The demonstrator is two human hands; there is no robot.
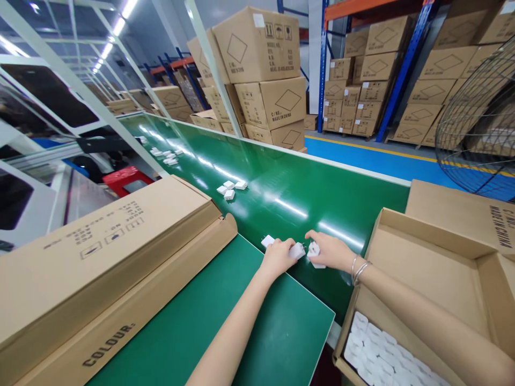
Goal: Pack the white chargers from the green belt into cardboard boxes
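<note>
Over the near edge of the green conveyor belt (pixel 281 177), my left hand (pixel 277 258) has its fingers closed on a white plug-in charger (pixel 296 251), whose metal prongs point right. Beside those fingers is a second white charger (pixel 267 241), prongs to the left; whether the hand also grips it is hard to tell. Just to the right, my right hand (pixel 332 251) pinches another white charger (pixel 314 249) with its pins showing. One more white piece (pixel 318 264) sits right under it, partly covered. Bracelets circle my right wrist.
At lower right, an open carton (pixel 426 257) holds rows of white chargers (pixel 374 343). A long closed carton (pixel 108 241) lies at left on the green side table (pixel 193 321). More chargers (pixel 229 188) lie farther up the belt. A fan (pixel 478 118) and stacked boxes (pixel 269 69) stand beyond.
</note>
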